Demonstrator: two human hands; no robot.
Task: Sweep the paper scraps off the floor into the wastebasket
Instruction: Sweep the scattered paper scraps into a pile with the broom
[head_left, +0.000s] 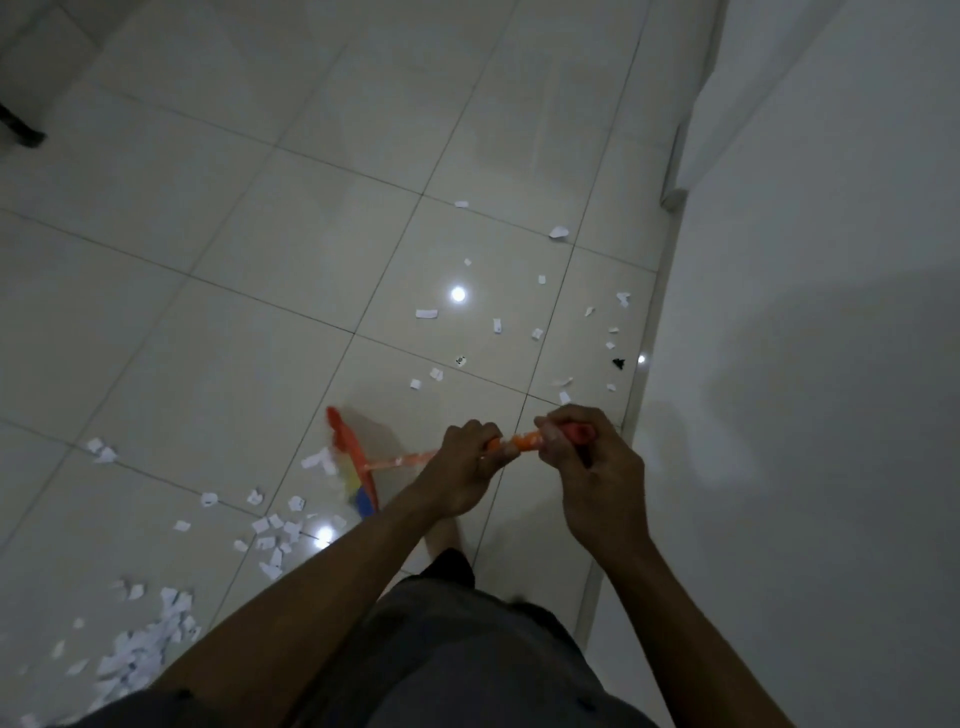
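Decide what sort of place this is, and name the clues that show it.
Probably an indoor room or hallway: glossy tiled floor, a plain white wall beside it, and a broom among paper scraps.

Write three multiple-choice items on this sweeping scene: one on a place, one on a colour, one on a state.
1. Where does the biggest heap of paper scraps lie?
A. top centre
B. lower left of the floor
C. against the right wall

2. What colour is the broom handle?
A. green
B. black
C. orange

3. Which hands grip the handle?
A. both
B. the left only
C. neither

Answers: 1 B, the scraps pile thickest at the lower left; 2 C, it shows orange beside the hands; 3 A, the left hand and the right hand both curl round it.
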